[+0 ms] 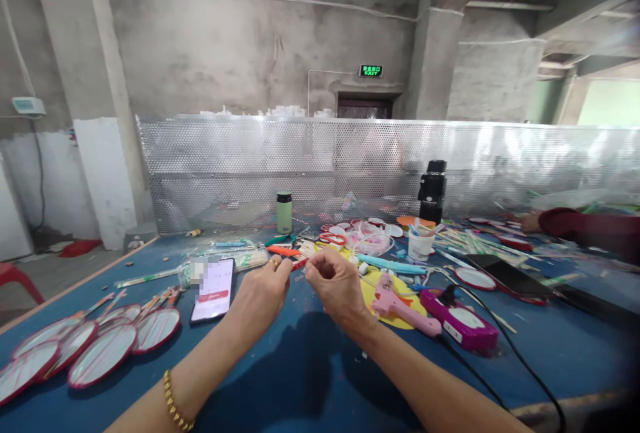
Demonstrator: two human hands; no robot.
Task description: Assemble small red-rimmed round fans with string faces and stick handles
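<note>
Landmark: pink plastic glue gun (400, 304), lying on the blue felt-covered table (310, 379).
Left hand (263, 293): left of the gun, fingertips pinched together.
Right hand (336, 281): just left of the gun, also pinched; the two hands nearly meet.
Held piece: a thin pale stick or thread (too small to tell) spans the pinches, above the table.
Doing it well: keep both pinches close, so I judge, and wrists low.
Far left of gun: red-rimmed oval fans (100, 353).
</note>
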